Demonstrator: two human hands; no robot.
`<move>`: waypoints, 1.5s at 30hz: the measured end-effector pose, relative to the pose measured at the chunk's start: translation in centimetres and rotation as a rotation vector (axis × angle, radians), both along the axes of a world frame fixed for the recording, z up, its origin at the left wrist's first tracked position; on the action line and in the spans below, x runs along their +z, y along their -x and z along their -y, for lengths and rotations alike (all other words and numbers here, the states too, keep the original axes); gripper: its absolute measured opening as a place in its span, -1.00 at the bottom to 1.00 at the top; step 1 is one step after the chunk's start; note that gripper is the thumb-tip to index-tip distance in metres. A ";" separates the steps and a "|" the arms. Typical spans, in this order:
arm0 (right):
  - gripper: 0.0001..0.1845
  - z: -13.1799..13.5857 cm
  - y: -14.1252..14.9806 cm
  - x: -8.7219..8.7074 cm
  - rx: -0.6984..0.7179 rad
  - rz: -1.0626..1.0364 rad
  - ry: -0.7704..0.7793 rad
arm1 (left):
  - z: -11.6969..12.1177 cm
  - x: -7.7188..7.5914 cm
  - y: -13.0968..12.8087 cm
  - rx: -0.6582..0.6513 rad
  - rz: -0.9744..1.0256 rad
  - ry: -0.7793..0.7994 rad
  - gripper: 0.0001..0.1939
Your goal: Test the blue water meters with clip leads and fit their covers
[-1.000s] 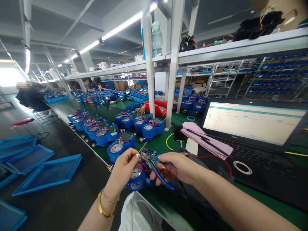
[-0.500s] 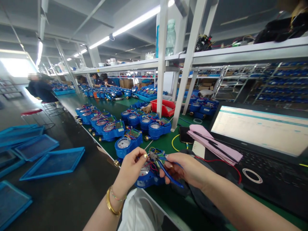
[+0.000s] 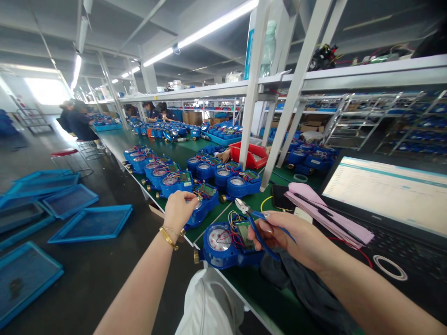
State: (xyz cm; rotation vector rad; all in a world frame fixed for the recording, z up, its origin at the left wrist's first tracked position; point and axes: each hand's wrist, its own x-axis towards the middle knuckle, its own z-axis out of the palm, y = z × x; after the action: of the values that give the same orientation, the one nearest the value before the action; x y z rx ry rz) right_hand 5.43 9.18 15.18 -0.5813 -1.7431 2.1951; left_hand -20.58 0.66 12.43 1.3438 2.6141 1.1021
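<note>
Right hand (image 3: 289,232) closed around the long blue handles of my metal-nosed cutting pliers (image 3: 242,206), I hold the jaws just parted above the nearest blue water meter (image 3: 230,258). Left hand (image 3: 179,209) has thumb and fingertips drawn nearly together at the next blue meter with a green circuit board (image 3: 209,204); I cannot tell whether anything is pinched between them. The nearest meter lies dial up at the edge of the green tabletop (image 3: 249,298), its brass fitting (image 3: 196,256) towards my left, beside the dark crumpled cloth (image 3: 296,274).

Good handling here, I judge, means the cutting tips stay clear of the thin red and yellow wires (image 3: 235,235) unless one is singled out, with a light squeeze and no tugging at the board.

My right forearm slants in low from the right, fingers curled under the handles, nose of the pliers tilted up and leftward. My left forearm reaches forward, wrist bent inward, palm down.
</note>
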 end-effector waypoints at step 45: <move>-0.69 -1.1 11.1 2.1 0.305 0.602 -1.493 | -0.3 -1.7 3.9 -0.260 0.276 -0.025 -0.87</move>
State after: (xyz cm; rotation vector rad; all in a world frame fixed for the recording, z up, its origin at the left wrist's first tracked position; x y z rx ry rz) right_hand -5.72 10.24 17.27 -0.5363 -3.1584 0.2642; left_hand -24.47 0.94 10.74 1.3751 2.1705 1.1853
